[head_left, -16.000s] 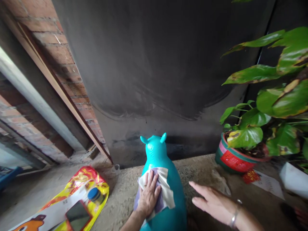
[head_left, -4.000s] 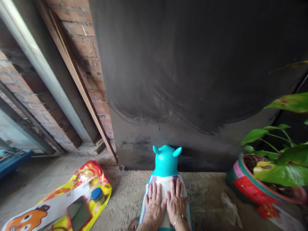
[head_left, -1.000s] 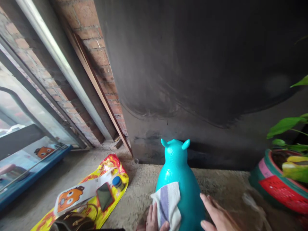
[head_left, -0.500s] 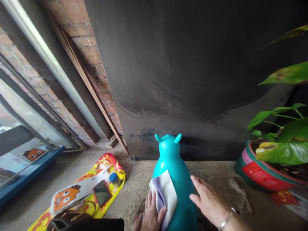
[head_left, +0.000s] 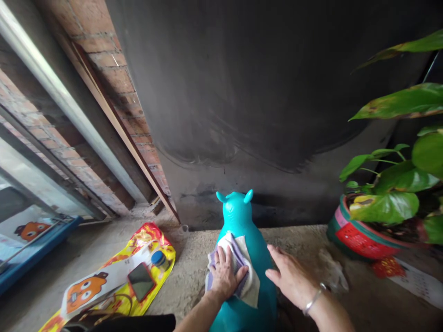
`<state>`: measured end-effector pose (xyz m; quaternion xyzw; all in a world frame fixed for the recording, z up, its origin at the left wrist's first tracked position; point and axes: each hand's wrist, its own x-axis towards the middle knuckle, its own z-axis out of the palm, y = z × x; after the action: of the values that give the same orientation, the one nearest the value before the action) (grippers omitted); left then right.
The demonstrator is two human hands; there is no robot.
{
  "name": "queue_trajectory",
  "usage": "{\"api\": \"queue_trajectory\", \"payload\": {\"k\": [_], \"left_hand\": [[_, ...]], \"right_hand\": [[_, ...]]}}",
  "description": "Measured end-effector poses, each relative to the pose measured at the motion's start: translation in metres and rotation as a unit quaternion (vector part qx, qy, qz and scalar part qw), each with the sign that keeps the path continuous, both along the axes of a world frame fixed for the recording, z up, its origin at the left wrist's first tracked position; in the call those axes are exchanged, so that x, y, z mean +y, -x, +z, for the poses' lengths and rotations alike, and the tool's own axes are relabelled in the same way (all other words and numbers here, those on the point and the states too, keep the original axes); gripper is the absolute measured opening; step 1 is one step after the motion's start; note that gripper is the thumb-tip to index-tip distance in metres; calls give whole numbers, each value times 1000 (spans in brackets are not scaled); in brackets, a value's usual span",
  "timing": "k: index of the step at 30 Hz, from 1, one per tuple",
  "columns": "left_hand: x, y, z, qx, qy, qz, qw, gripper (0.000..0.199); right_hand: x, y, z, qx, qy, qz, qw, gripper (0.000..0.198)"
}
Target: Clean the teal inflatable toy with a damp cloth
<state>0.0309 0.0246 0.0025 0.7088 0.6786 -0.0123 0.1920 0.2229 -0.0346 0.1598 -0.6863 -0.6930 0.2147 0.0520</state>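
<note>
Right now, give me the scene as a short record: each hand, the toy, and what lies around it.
left hand: flat on the cloth, pressing it on the toy's back
right hand: open, fingers spread, at the toy's right side; contact unclear
toy: teal animal toy, upright on the concrete floor, head toward the dark wall
left of toy: yellow bag bearing a phone and blue-capped jar
right of toy: potted plant

A glossy teal inflatable animal toy [head_left: 242, 258] with two small ears stands upright on the concrete floor, a white-and-lilac cloth [head_left: 242, 272] draped over its back.
</note>
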Motion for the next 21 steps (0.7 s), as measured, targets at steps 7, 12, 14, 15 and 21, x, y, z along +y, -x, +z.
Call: {"api": "queue_trajectory", "payload": {"k": [7, 12, 14, 15, 21], "left_hand": [[-70, 59, -30, -14, 30, -149, 988, 87], [-44, 38, -13, -26, -17, -170, 985, 89], [-20, 14, 0, -28, -31, -164, 986, 87], [-9, 2, 7, -20, -28, -153, 988, 87], [-12, -17, 18, 24, -10, -116, 993, 81]], "right_hand": [[-14, -16, 5, -11, 12, -23, 1000, 54], [-19, -19, 12, -21, 16, -36, 999, 53], [-16, -16, 14, -11, 13, -34, 999, 53], [-13, -14, 14, -3, 11, -33, 999, 53], [-5, -14, 13, 27, 1, -35, 999, 55]]}}
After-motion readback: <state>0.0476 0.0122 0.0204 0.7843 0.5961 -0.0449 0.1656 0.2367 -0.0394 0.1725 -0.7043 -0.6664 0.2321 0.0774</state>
